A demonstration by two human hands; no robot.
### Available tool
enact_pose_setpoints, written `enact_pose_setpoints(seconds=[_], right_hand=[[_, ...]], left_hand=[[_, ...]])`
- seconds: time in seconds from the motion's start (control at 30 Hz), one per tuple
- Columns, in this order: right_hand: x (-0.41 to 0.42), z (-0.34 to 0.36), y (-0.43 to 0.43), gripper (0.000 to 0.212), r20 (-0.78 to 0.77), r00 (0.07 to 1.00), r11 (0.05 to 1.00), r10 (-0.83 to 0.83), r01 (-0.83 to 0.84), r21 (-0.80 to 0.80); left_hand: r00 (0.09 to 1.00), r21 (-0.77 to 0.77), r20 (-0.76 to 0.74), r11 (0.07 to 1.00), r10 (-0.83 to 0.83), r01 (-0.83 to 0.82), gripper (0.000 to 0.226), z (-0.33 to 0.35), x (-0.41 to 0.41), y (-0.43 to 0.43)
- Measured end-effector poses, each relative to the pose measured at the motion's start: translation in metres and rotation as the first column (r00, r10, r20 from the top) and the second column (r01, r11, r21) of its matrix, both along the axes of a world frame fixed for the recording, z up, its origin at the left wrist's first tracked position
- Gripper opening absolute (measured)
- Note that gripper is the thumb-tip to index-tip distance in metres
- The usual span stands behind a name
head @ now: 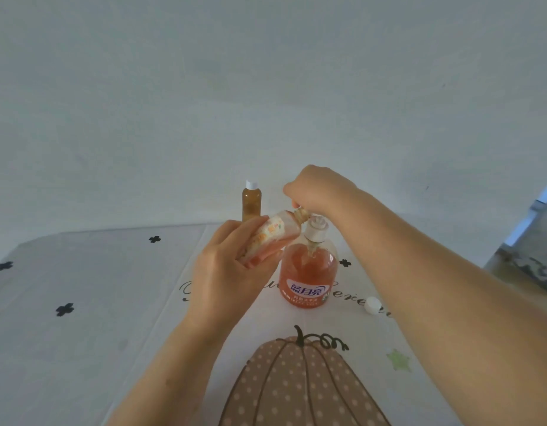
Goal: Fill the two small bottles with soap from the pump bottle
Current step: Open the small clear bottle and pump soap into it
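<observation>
Aslant — small bottle [273,233] by pump bottle [309,272].

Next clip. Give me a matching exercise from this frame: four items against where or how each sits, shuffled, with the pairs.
1 pump bottle
2 uncapped small bottle
3 capped small bottle
4 loose white cap

A lying on the tablecloth
B upright at the back
C tilted in the left hand
D beneath the right hand

Pairs: 1-D, 2-C, 3-B, 4-A

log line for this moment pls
left hand: holds tilted small bottle, neck at pump bottle top | right hand: curled over pump head | capped bottle: upright behind | loose cap: on tablecloth, right
</observation>
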State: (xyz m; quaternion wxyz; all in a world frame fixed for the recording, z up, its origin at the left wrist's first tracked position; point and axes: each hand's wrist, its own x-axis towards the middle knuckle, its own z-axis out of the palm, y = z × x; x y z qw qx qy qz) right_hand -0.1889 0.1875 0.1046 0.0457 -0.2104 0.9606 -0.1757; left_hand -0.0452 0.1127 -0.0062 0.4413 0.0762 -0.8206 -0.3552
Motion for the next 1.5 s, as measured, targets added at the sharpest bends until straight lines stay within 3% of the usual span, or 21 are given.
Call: enact_pose_setpoints(seconds=[0.6,0.83,1.0,1.5], right_hand=[[-0.001,-0.015,0.001,0.026,0.098,0.995,0.997,-0.016,0.023,-0.071],[0.000,-0.003,0.003,0.020,-0.011,1.000,0.998,-0.029,0.028,-0.049],[0.002,0.000,0.002,0.027,-0.072,0.997,0.999,-0.033,0.034,0.014],[0.003,-0.015,0.004,0.040,0.006,0.999,0.994,-0.031,0.032,-0.102]], left_hand=[[0.997,0.046,0.068,0.999,-0.030,0.027,0.044,0.000,0.002,-0.004],[1.000,0.006,0.025,1.000,0.009,-0.009,0.050,0.007,0.004,-0.002],[1.000,0.010,0.010,1.000,-0.002,0.002,0.052,0.007,0.006,-0.002],[0.996,0.007,0.083,1.000,-0.016,0.015,0.045,0.008,0.007,-0.005]])
